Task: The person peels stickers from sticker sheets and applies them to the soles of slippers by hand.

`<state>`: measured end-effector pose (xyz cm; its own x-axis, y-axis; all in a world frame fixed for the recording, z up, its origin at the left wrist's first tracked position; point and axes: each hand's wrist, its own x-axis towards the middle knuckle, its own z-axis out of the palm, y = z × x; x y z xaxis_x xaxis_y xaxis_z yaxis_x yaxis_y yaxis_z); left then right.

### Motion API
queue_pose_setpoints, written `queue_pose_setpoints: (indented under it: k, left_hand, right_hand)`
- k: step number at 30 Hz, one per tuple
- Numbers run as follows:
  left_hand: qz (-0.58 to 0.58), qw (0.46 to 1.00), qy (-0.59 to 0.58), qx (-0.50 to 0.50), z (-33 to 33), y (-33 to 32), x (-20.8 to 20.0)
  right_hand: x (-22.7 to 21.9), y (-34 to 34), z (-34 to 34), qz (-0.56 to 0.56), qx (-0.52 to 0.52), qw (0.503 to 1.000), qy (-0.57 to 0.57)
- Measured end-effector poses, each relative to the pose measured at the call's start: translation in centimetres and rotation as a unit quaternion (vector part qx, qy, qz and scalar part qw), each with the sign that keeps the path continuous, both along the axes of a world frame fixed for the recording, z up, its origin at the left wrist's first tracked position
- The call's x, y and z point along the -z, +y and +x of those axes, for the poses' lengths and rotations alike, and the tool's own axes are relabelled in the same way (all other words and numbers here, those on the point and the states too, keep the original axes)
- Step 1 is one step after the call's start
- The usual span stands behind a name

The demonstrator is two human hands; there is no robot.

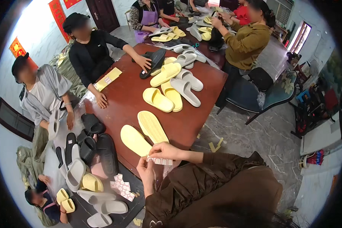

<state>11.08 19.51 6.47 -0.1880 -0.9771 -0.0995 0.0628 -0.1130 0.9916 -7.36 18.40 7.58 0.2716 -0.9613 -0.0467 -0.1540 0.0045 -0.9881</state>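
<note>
My left hand (145, 171) pinches one end of a white strip of labels (161, 162) with red outlines. The fingers of my right hand (165, 151) are closed at the strip's upper edge, near my left fingertips; whether they grip the strip or a single label is too small to tell. Just beyond my hands, two yellow slippers lie on the red-brown table (117, 104). One yellow slipper (153, 127) shows its ribbed sole; the other yellow slipper (135, 140) is partly hidden by my right hand.
Yellow slippers (158, 99) and grey slippers (185, 91) are piled farther up the table. On the left, a dark table (127, 212) carries black, grey and yellow slippers and loose label sheets (121, 187). Co-workers stand around; one co-worker's hand (143, 62) touches a black slipper. A chair (250, 98) stands right.
</note>
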Motion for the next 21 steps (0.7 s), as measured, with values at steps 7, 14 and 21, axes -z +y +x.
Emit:
queue_pose_setpoints:
  k: [7,14,21]
  left_hand:
    - [0.009,0.999,0.011,-0.044,1.5,0.1,-0.7]
    - [0.002,0.999,-0.021,-0.038,2.0,-0.8,-1.0]
    - [-0.005,0.994,-0.028,-0.103,3.3,-1.8,-1.1]
  right_hand:
    - [-0.1,0.1,0.1,0.09,-0.078,0.993,-0.023]
    - [-2.7,-0.9,1.0,0.005,-0.061,0.991,0.12]
    - [-2.4,-3.1,1.1,0.035,-0.098,0.994,0.039]
